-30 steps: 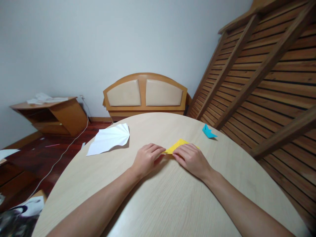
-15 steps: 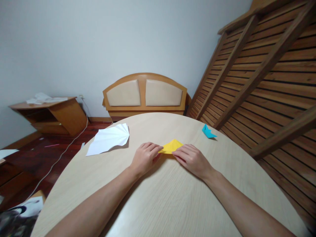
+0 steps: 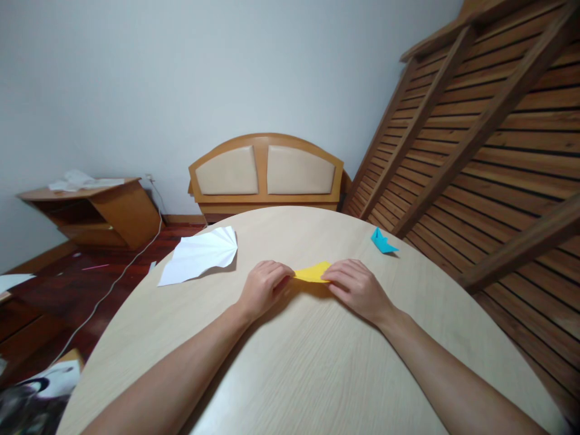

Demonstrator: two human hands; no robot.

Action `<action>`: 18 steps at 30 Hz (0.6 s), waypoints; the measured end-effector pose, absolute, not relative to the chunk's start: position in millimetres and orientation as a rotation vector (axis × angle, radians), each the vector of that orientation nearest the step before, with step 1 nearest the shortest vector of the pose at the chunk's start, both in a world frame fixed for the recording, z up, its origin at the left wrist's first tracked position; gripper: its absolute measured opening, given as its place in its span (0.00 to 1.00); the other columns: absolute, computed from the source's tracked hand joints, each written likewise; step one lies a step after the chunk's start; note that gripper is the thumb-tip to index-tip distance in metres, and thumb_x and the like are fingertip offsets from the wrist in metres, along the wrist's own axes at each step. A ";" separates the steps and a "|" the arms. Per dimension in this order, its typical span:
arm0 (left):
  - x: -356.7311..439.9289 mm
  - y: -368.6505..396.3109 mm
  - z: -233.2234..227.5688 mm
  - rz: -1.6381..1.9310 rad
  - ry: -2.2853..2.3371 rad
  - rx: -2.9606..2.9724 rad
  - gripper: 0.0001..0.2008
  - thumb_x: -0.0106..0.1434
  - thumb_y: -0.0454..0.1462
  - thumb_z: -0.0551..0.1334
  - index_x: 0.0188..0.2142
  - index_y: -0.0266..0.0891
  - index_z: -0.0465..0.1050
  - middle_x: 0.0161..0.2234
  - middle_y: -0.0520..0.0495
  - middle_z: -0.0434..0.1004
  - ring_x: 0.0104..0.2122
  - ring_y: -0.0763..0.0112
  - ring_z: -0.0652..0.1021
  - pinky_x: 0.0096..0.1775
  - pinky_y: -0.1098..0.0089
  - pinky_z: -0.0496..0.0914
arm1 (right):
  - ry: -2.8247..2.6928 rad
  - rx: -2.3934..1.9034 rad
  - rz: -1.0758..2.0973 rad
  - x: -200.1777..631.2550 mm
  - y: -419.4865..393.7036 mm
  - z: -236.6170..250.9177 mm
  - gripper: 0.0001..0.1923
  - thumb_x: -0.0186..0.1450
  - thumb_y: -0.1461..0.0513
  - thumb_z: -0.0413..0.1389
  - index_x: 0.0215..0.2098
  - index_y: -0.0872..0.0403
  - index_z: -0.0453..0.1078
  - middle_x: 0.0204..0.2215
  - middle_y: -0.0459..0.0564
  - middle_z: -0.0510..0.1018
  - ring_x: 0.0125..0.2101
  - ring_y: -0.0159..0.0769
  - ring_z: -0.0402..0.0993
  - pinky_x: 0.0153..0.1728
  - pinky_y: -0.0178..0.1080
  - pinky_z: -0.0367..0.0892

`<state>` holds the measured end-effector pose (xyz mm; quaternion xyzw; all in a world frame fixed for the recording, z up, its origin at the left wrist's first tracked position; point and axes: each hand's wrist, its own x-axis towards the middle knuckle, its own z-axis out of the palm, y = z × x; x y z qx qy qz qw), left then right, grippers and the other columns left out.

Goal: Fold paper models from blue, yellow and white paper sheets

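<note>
A small folded yellow paper (image 3: 312, 273) lies on the round light-wood table (image 3: 317, 362), stretched between my two hands. My left hand (image 3: 263, 287) pinches its left tip with curled fingers. My right hand (image 3: 357, 287) rests over its right end, fingertips pressing it down against the table. Only a narrow yellow strip shows between the hands; the remainder is hidden under my fingers.
A pleated white paper sheet (image 3: 202, 254) lies at the table's far left. A small blue folded paper figure (image 3: 383, 241) sits near the far right edge. Beyond stand an upholstered wooden headboard (image 3: 266, 175), a slatted wooden frame (image 3: 489, 133) and a low cabinet (image 3: 90, 211).
The yellow paper's raised far point has come down, leaving a flatter, narrower strip. My right hand has shifted slightly farther up the table; my left hand has barely moved.
</note>
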<state>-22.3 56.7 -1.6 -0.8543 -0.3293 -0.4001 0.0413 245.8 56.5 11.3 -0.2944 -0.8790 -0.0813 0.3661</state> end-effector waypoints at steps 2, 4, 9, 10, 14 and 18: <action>-21.1 56.3 -1.5 -1.183 -1.014 -2.625 0.05 0.70 0.33 0.58 0.40 0.39 0.74 0.37 0.46 0.82 0.35 0.65 0.79 0.39 0.63 0.71 | -2.316 -0.720 -0.213 244.4 55.1 10.7 0.06 0.67 0.67 0.57 0.40 0.52 0.75 0.36 0.50 0.82 0.40 0.42 0.76 0.43 0.46 0.69; -19.7 55.1 -1.2 -1.075 -1.006 -2.666 0.06 0.69 0.32 0.59 0.41 0.39 0.74 0.38 0.45 0.82 0.38 0.64 0.79 0.40 0.63 0.71 | -2.350 -0.711 -0.219 241.5 53.3 10.1 0.07 0.66 0.68 0.58 0.39 0.52 0.76 0.35 0.50 0.81 0.39 0.42 0.75 0.43 0.46 0.69; -16.9 52.1 -0.8 -0.810 -0.938 -2.801 0.08 0.66 0.29 0.60 0.42 0.40 0.75 0.40 0.46 0.82 0.39 0.63 0.79 0.41 0.64 0.72 | -2.421 -0.743 -0.129 236.6 51.2 8.3 0.10 0.64 0.69 0.57 0.39 0.53 0.78 0.34 0.51 0.80 0.38 0.42 0.75 0.43 0.47 0.70; -16.8 52.1 -1.2 -0.800 -0.942 -2.812 0.08 0.66 0.29 0.60 0.41 0.40 0.75 0.40 0.46 0.82 0.39 0.63 0.79 0.41 0.64 0.72 | -2.433 -0.750 -0.085 236.9 51.5 7.7 0.10 0.63 0.69 0.57 0.40 0.53 0.78 0.35 0.52 0.80 0.39 0.42 0.75 0.44 0.47 0.70; -17.8 53.8 -5.0 -0.898 -1.018 -2.829 0.08 0.65 0.27 0.59 0.39 0.38 0.74 0.42 0.44 0.81 0.41 0.63 0.79 0.43 0.65 0.74 | -2.471 -0.778 0.137 241.7 54.1 3.2 0.20 0.62 0.69 0.57 0.51 0.52 0.74 0.49 0.52 0.80 0.50 0.42 0.74 0.55 0.47 0.68; -18.7 55.5 -8.9 -0.890 -1.087 -2.889 0.10 0.64 0.26 0.58 0.40 0.38 0.73 0.42 0.42 0.80 0.42 0.62 0.79 0.44 0.64 0.74 | -2.512 -0.880 0.275 248.2 57.2 -2.3 0.24 0.61 0.68 0.56 0.55 0.51 0.74 0.54 0.52 0.79 0.55 0.43 0.73 0.59 0.48 0.66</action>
